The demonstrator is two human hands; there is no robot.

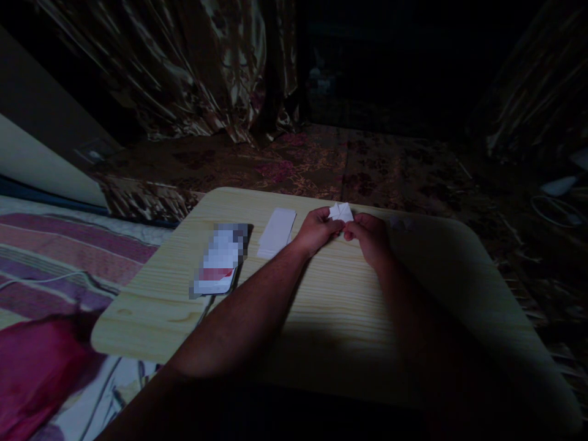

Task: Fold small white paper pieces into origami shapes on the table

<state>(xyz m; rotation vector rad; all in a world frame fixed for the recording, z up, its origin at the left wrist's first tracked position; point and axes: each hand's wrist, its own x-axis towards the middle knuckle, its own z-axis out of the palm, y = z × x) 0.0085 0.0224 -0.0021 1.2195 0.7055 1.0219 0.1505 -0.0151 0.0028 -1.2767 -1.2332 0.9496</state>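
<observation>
A small piece of folded white paper (340, 212), with crease lines on its face, is held up between my two hands over the far part of the table. My left hand (318, 231) pinches its left and lower edge. The fingers of my right hand (369, 235) are closed on its lower right corner. To the left of my left hand lies a stack of white paper strips (277, 231). Faint small folded pieces (401, 223) lie in shadow just right of my right hand; their exact shape is hard to make out.
The pale wooden table (340, 294) has rounded corners. A phone (220, 260), its screen blurred out, lies at left. Striped bedding (68, 257) and a red cloth (41, 367) are beyond the left edge. Patterned curtains (229, 61) hang behind; a white cable (554, 208) is at far right.
</observation>
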